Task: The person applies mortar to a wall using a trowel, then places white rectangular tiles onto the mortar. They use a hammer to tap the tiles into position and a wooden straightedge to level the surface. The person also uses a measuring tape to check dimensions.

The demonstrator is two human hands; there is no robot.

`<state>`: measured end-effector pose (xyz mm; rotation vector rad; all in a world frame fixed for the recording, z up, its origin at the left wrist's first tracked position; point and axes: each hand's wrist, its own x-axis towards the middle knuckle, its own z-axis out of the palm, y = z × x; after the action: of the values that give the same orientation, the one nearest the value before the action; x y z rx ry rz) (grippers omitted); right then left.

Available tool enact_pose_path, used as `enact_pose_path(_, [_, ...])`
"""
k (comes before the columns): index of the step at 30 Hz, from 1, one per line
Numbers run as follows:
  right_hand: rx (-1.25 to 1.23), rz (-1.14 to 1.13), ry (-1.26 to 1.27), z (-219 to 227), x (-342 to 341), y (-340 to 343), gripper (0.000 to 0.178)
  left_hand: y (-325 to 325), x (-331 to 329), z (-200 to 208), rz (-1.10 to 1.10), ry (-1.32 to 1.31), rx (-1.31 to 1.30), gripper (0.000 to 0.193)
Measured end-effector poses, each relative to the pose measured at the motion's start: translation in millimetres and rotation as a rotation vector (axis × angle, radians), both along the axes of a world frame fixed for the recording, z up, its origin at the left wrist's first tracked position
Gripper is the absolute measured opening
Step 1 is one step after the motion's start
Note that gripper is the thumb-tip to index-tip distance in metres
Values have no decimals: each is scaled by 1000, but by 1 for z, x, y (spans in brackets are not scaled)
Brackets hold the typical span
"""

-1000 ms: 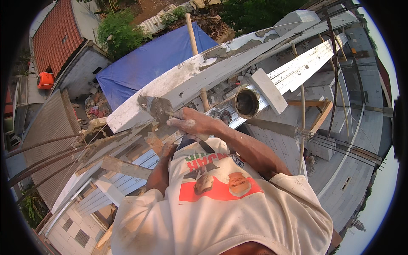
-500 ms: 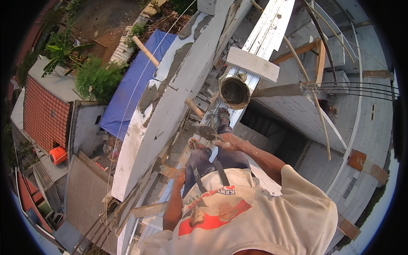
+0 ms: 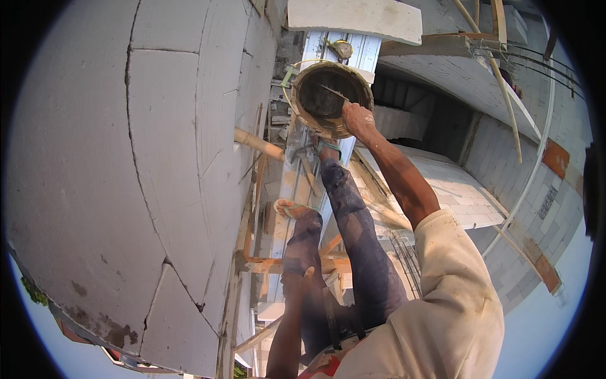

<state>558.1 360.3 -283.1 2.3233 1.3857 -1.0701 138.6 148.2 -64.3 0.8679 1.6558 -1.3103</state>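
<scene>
My right hand is closed round the handle of a trowel, whose blade dips into a round bucket. The bucket has a mortar-stained rim and a dark grey inside; what the blade touches there is hard to make out. It stands on a ribbed metal plank, just beyond my sandalled feet. My left hand rests on my bent left leg, thumb apart, with nothing seen in it; its other fingers are partly hidden.
A tall pale block wall rises close on my left. One loose white block lies across the plank beyond the bucket, near a small round yellowish object. A bamboo pole juts from the wall. To the right is a deep dark opening.
My right hand has moved forward, bringing the trowel from above my feet into the bucket. My left hand now lies on my leg. The view has swung, so the wall fills the left side.
</scene>
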Motion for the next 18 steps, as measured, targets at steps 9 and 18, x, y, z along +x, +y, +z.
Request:
enact_pose_path(9, [-239, 385, 29, -82, -25, -21, 28, -4, 11, 7, 20, 42, -5, 127])
enact_pose_path(18, [2, 272, 593, -63, 53, -59, 37, -15, 2, 3, -70, -19, 74, 120])
